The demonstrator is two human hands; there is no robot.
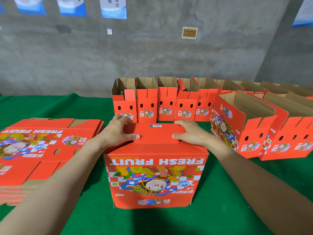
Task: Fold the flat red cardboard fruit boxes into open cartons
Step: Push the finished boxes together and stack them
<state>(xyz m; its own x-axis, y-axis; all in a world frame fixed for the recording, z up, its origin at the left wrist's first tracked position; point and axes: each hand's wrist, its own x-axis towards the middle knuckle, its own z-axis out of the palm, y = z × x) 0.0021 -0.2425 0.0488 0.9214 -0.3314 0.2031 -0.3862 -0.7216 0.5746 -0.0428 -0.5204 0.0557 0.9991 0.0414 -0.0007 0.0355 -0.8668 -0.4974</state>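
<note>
Near the bench's [169,221] front edge, the box [155,175] is stood upside down, its flap [157,135] pressed by left hand [116,133] and right hand [193,133], fingers laid open, nothing gripped. Pressure should be applied evenly on both sides so the flap is seated squarely.

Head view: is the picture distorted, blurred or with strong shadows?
In the head view, wide-angle bending tilts the folded cartons at the right edge; light is even, only soft shadows on the green table beside the centre box; no glare; its print is sharp, the corners softer.
</note>
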